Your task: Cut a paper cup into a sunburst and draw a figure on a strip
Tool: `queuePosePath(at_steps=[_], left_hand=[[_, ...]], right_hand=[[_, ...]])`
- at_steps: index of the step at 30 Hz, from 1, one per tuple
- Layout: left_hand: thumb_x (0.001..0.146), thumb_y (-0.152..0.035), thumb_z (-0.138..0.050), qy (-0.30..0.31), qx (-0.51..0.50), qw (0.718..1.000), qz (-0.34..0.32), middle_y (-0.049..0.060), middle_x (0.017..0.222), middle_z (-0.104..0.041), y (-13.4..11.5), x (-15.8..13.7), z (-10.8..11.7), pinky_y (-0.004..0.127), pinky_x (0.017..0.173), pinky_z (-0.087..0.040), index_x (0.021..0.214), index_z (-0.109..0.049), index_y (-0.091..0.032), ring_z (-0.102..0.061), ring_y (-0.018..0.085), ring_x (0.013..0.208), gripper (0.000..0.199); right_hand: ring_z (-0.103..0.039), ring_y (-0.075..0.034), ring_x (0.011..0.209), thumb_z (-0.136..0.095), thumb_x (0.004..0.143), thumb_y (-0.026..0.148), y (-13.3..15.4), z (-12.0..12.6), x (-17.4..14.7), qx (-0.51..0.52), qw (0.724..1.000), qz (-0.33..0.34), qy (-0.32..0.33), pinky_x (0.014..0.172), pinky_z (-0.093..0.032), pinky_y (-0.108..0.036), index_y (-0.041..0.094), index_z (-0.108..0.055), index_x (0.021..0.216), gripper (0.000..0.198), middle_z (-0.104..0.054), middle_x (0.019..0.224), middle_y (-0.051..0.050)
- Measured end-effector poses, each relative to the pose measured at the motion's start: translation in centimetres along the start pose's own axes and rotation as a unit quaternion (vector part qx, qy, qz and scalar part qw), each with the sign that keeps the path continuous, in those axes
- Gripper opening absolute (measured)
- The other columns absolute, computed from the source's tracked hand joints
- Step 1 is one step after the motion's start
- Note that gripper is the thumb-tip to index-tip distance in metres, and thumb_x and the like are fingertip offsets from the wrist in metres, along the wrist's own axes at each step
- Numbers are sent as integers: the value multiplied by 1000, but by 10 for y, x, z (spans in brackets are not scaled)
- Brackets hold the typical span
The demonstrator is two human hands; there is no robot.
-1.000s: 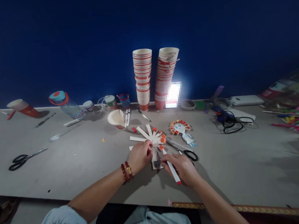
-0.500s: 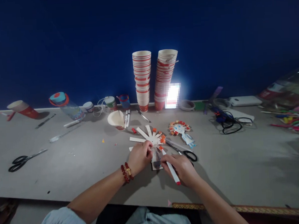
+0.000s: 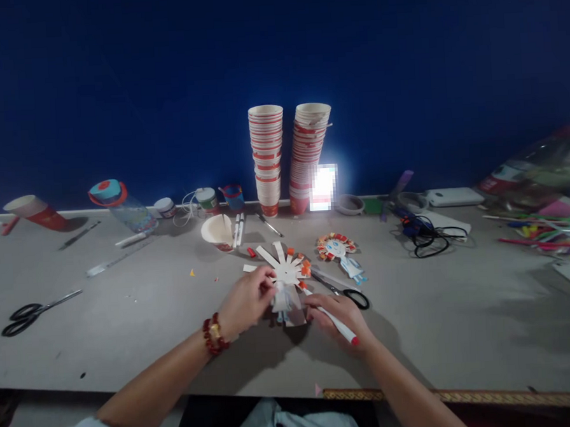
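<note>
On the table lies a flattened paper cup (image 3: 288,274) cut into a fan of white strips, several with orange-red ends at its right side. My left hand (image 3: 246,301) is closed, its thumb and forefinger pinching the top of a small paper doll cutout (image 3: 281,303) with a pale dress and blue legs, over the cup's lower panel. My right hand (image 3: 341,319) grips a white marker (image 3: 336,324) with a red end, its tip by an orange-tipped strip. The doll's top is partly hidden by my left fingers.
Black-handled scissors (image 3: 353,296) lie beside my right hand, below a finished paper doll (image 3: 344,256). A red marker cap (image 3: 251,252) and a cut cup (image 3: 218,231) are behind. Two cup stacks (image 3: 267,157) stand at the wall; other scissors (image 3: 35,312) rest far left.
My left hand has moved left and a little down, and the doll cutout has shifted left with it off the panel's middle. The marker's red end has swung right in my right hand.
</note>
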State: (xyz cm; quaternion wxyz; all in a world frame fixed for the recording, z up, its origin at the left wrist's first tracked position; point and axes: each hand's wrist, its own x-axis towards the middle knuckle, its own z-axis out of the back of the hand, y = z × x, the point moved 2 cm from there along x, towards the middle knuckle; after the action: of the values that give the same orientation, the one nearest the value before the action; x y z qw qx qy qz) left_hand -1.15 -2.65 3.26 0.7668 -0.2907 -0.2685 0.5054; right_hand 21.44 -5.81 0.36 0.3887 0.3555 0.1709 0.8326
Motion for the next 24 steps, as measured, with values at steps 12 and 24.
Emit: queuePosePath(at_steps=[12,24], left_hand=[[92,-33,-53,-81,245,966,4,5,88,-65,57,-43,63,37,80,-47,92,-60,-20,-61,23,85,15],[89,-42,-62,66,283,916,-275,10,137,-57,2,-41,-38,40,108,-37,126,-57,-14,-52,26,124,46]], right_hand=[[-49,-12,48,-61,87,46,-2,-3,2,365,892,-262,-51,42,-42,-21,20,-57,84,27,-58,59,1],[-52,-10,44,-58,89,36,14,-4,15,335,898,-275,-75,45,-43,-23,21,-54,89,15,-65,67,1]])
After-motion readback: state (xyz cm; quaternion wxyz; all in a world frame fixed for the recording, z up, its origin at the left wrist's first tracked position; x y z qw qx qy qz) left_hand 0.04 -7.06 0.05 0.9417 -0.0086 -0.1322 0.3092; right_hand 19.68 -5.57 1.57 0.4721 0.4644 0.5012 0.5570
